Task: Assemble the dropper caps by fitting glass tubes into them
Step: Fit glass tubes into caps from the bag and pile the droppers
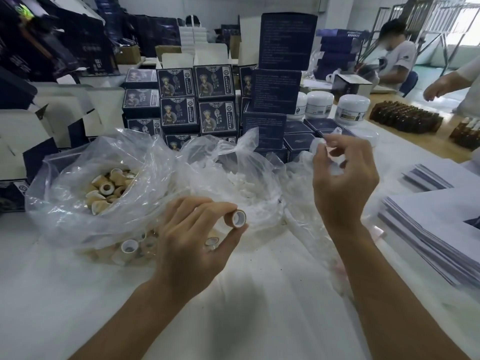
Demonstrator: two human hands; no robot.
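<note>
While left hand (192,240) pinches a tan cap (239,218) between thumb and fingers, open end up, a second cap (211,241) sits in its palm; right hand (342,175) is raised, fingers curled, contents blurred, can't tell. Bag (65,216) of caps lies left. Navy boxes (197,100) show a figure print, text unreadable

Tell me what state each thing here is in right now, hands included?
Left hand: pinches a cap.
Cap: held sideways, open end facing the camera, no tube in it.
Right hand: raised, fingers curled; its hold is too blurred to tell.
Bag of caps: open.
Middle bag: open, white pieces inside.
White jars: lidded.
</note>
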